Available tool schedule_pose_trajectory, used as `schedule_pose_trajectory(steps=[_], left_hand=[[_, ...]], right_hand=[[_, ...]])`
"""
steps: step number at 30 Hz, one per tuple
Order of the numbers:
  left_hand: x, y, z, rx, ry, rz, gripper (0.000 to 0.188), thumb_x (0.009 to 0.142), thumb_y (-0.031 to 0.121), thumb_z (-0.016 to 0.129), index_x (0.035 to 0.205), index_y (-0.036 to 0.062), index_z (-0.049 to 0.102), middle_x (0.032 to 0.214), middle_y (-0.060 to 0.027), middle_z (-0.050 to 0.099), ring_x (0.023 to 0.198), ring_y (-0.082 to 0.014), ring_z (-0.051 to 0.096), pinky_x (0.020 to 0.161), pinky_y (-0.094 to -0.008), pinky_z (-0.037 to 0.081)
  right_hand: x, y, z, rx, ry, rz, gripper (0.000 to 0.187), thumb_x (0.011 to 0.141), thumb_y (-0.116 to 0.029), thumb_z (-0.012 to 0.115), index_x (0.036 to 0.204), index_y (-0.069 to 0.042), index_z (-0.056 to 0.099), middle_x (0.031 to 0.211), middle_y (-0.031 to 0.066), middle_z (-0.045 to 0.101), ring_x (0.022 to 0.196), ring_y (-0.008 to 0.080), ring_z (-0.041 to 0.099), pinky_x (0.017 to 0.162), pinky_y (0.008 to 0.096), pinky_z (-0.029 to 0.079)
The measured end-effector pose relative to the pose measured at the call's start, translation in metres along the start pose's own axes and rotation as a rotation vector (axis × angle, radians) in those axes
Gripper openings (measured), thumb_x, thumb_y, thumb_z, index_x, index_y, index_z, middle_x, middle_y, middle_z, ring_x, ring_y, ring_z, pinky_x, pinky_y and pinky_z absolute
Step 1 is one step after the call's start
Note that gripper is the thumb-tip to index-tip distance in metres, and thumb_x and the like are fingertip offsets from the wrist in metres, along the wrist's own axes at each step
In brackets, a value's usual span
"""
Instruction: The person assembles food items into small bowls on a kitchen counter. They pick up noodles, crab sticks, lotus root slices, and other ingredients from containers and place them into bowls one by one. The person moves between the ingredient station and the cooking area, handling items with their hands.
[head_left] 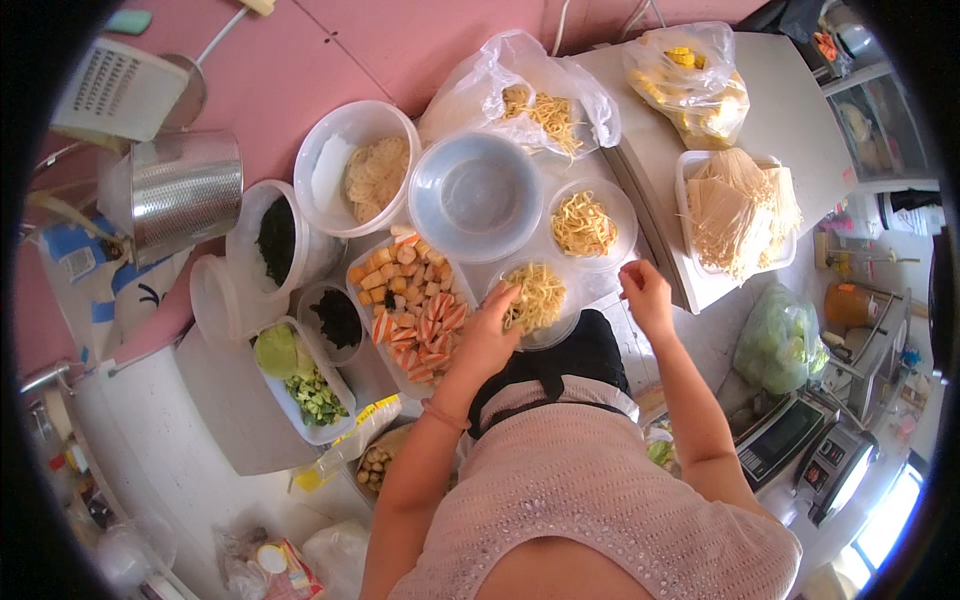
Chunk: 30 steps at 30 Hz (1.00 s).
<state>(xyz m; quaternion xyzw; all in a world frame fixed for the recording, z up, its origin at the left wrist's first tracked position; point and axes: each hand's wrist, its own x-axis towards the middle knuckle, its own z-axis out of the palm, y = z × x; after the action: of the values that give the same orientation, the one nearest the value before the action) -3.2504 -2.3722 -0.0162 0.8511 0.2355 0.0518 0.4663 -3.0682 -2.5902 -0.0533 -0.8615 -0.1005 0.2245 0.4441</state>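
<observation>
A clear round bowl of pale yellow bean sprouts (540, 297) stands at the near edge of the worktop, in front of my body. My left hand (488, 332) is at its left side, fingers curled over the rim and touching the sprouts. Right of the bowl, my right hand (648, 296) hovers apart from it, fingers bent together; whether anything small is in them is hidden. A second clear bowl of sprouts (584, 225) sits just behind. Farther back, an open plastic bag (590, 100) holds more sprouts. Left of my left hand lies a tray of cut crab sticks and cubes (415, 300).
A large clear tub (476, 196) and a white tub with pale slices (378, 180) stand behind. To the left are dark greens (275, 240), chopped green vegetables (315, 398) and a perforated metal strainer (188, 188). Enoki mushrooms (735, 215) fill a white basket at right.
</observation>
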Motion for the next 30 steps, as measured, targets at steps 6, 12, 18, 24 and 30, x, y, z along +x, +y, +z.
schedule_pose_trajectory(steps=[6, 12, 18, 24, 30], left_hand=[[0.008, -0.018, -0.013, 0.493, 0.200, 0.126, 0.038, 0.083, 0.015, 0.068, 0.119, 0.0078, 0.060, 0.112, -0.0125, 0.065, 0.084, -0.0335, 0.065, 0.076, -0.0397, 0.052], [0.034, -0.054, 0.010, 0.555, 0.026, -0.027, 0.032, 0.082, 0.016, 0.069, 0.112, 0.0055, 0.062, 0.097, -0.0171, 0.068, 0.082, -0.0378, 0.064, 0.072, -0.0466, 0.051], [0.040, -0.033, 0.004, 0.463, 0.081, -0.048, 0.022, 0.080, 0.014, 0.071, 0.099, 0.0051, 0.064, 0.090, -0.0196, 0.068, 0.078, -0.0387, 0.065, 0.068, -0.0463, 0.051], [0.045, -0.045, 0.008, 0.410, 0.033, -0.029, 0.019, 0.080, 0.010, 0.070, 0.097, 0.0052, 0.064, 0.079, -0.0171, 0.068, 0.075, -0.0371, 0.066, 0.067, -0.0445, 0.052], [0.044, -0.046, 0.005, 0.364, -0.030, -0.045, 0.018, 0.084, 0.012, 0.066, 0.101, 0.0059, 0.062, 0.083, -0.0185, 0.069, 0.079, -0.0384, 0.066, 0.069, -0.0459, 0.052]], right_hand=[[0.004, 0.015, 0.021, 0.420, 0.062, 0.397, 0.022, 0.093, -0.020, 0.061, 0.105, -0.002, 0.057, 0.093, 0.0116, 0.063, 0.067, 0.0185, 0.068, 0.051, 0.0290, 0.054], [0.035, 0.037, 0.047, 0.703, -0.009, 0.481, 0.028, 0.096, -0.026, 0.059, 0.097, 0.001, 0.054, 0.092, 0.0110, 0.058, 0.078, 0.0273, 0.070, 0.059, 0.0360, 0.060], [0.011, 0.011, 0.019, 0.761, 0.270, 0.387, 0.042, 0.098, -0.039, 0.053, 0.118, -0.002, 0.047, 0.114, 0.0155, 0.059, 0.089, 0.0279, 0.069, 0.067, 0.0374, 0.058], [0.015, 0.011, -0.027, 1.372, 0.519, 0.215, 0.039, 0.105, -0.029, 0.039, 0.122, 0.006, 0.036, 0.118, 0.0294, 0.058, 0.101, 0.0377, 0.066, 0.082, 0.0409, 0.059], [0.040, 0.029, -0.052, 1.483, 0.693, 0.256, 0.033, 0.105, -0.018, 0.035, 0.125, 0.007, 0.042, 0.117, 0.0257, 0.060, 0.104, 0.0377, 0.065, 0.089, 0.0432, 0.059]])
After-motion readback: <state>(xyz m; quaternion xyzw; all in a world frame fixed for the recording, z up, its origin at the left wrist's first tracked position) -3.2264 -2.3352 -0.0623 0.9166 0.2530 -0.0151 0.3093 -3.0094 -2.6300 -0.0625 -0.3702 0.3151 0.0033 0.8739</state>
